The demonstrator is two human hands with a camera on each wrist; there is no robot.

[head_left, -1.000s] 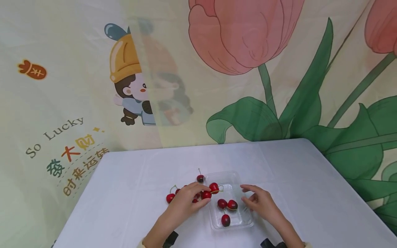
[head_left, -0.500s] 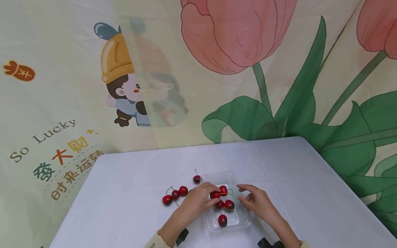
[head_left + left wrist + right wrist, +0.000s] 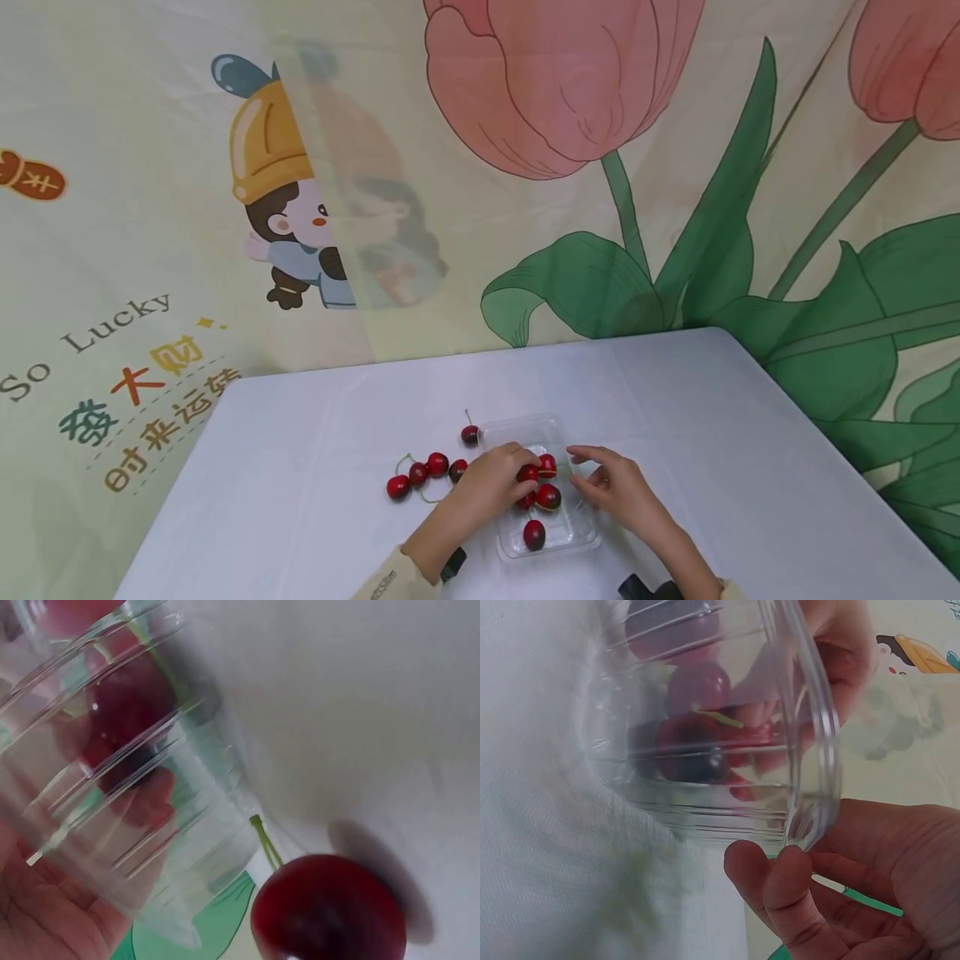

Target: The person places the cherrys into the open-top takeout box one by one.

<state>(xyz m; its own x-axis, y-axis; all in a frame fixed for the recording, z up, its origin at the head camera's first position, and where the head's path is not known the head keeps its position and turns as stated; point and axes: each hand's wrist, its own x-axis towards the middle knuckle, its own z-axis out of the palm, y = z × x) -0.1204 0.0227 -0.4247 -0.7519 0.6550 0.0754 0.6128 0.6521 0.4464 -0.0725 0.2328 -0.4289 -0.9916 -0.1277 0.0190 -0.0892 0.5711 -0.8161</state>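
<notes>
Held cherry (image 3: 527, 472): over the near-middle of the clear container (image 3: 576, 525), pinched between thumb and fingers of the left hand (image 3: 489, 483). Neighbouring cherry (image 3: 547, 466) sits right against it; cannot tell whether the fingers support that one too or it rests inside.

Contents: three cherries (image 3: 534, 535) lie within the walls, two side by side and one nearer the front. Lid: none seen on the container.

Right hand (image 3: 622, 496): at the container's right side, thumb and index apart, nothing gripped. The right wrist view puts its fingertips at the rim; contact uncertain.

Outside, on the white tabletop (image 3: 337, 517): rough row of four cherries (image 3: 418, 474) left of the container, plus a lone cherry (image 3: 470, 435), stem up, just beside the far left corner. More could be hidden behind the left forearm.

Progress (judgement): loading the container looks about half done. Left over: release of the held fruit and at least five loose ones. Printed backdrop (image 3: 555, 92) behind, uninvolved.
</notes>
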